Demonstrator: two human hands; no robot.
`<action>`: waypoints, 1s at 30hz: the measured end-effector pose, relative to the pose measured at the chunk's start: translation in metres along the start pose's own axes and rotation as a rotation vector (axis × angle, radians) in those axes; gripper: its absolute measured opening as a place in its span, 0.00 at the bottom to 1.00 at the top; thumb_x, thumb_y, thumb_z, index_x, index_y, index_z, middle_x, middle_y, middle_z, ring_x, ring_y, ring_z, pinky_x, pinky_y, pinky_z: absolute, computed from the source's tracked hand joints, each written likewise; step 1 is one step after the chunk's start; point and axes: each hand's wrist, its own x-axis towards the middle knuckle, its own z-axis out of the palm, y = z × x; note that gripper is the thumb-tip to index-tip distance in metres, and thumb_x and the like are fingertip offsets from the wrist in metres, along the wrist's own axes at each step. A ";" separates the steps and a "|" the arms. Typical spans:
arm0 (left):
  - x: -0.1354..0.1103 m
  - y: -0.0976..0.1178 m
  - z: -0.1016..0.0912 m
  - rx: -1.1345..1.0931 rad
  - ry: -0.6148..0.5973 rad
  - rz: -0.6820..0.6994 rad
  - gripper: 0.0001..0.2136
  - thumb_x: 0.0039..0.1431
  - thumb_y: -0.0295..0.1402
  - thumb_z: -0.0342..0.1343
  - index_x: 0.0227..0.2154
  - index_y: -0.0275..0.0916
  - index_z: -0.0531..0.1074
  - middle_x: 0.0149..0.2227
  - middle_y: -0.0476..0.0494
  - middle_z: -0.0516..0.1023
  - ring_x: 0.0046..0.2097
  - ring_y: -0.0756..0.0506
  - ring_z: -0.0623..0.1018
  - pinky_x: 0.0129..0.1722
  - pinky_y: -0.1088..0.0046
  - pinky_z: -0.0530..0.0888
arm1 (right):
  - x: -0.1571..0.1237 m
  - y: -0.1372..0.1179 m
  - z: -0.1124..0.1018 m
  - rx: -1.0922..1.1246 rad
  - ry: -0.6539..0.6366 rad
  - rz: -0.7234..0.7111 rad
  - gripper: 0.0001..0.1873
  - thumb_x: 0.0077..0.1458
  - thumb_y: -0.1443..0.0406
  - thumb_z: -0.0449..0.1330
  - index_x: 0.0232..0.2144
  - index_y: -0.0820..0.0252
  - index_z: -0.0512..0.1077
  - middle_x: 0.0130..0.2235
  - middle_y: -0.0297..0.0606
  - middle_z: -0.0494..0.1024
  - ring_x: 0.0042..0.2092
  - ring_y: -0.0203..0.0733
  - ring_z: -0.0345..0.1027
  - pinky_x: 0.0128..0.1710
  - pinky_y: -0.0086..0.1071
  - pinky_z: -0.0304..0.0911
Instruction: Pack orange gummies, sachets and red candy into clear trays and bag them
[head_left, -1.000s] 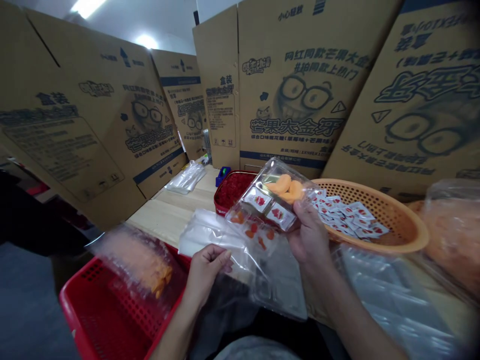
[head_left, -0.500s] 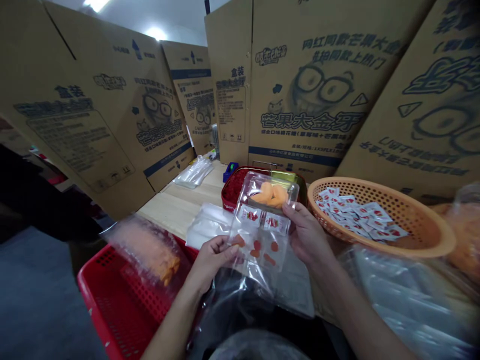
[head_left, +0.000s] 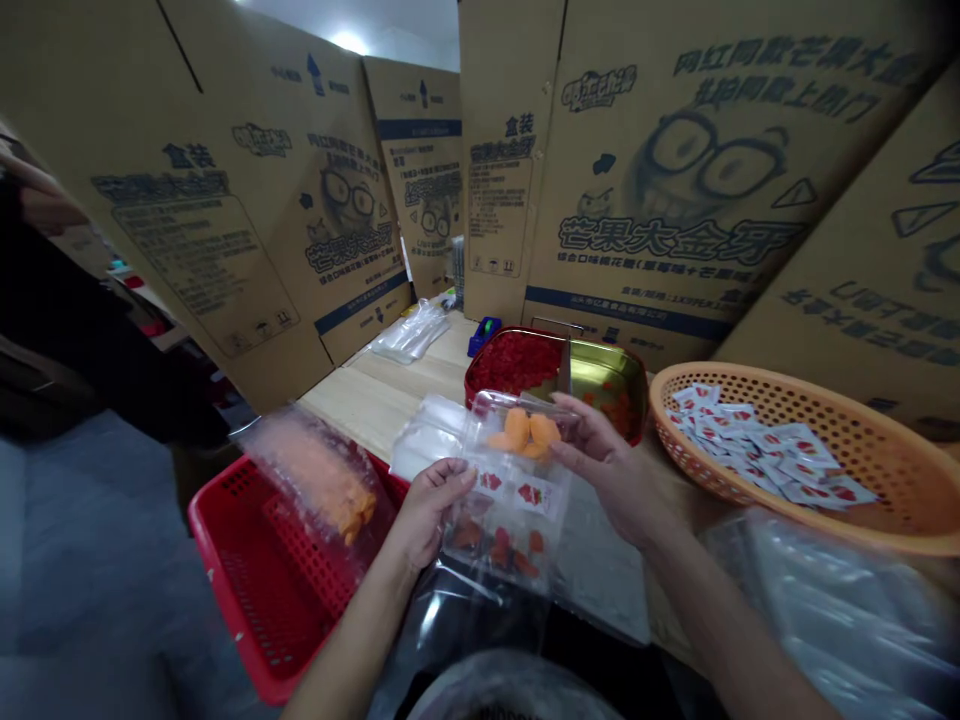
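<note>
A clear plastic compartment tray (head_left: 480,512) is held tilted in front of me. Orange candies (head_left: 528,428) fill its upper compartment, two small printed sachets (head_left: 534,493) lie across the middle, and small red and orange pieces (head_left: 517,552) sit in the lower part. My left hand (head_left: 429,508) pinches the tray's left edge between thumb and fingers. At the upper right corner, my right hand (head_left: 611,465) has its thumb over the tray edge and its fingers around it. Behind the tray stands a red-rimmed tin (head_left: 636,385) with red pieces on one side and orange bits on the other.
An orange perforated basket (head_left: 911,480) of sachets stands at the right, above stacked clear trays (head_left: 832,600). A red basket (head_left: 255,610) with a bag of orange candies (head_left: 322,475) is at lower left. Clear bags (head_left: 429,437) lie on the table. Large cartons (head_left: 645,180) wall the back.
The tray has been lowered a little and its lower end tilted, and its small pieces have shifted. My view has swung left, so the surroundings appear farther right.
</note>
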 end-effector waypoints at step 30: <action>-0.053 -0.020 -0.154 0.356 0.887 0.730 0.11 0.46 0.41 0.57 0.28 0.38 0.69 0.28 0.52 0.70 0.32 0.52 0.71 0.38 0.77 0.67 | -0.055 -0.019 -0.004 -0.599 0.106 -0.348 0.10 0.50 0.58 0.59 0.35 0.52 0.73 0.42 0.37 0.73 0.45 0.43 0.66 0.44 0.38 0.65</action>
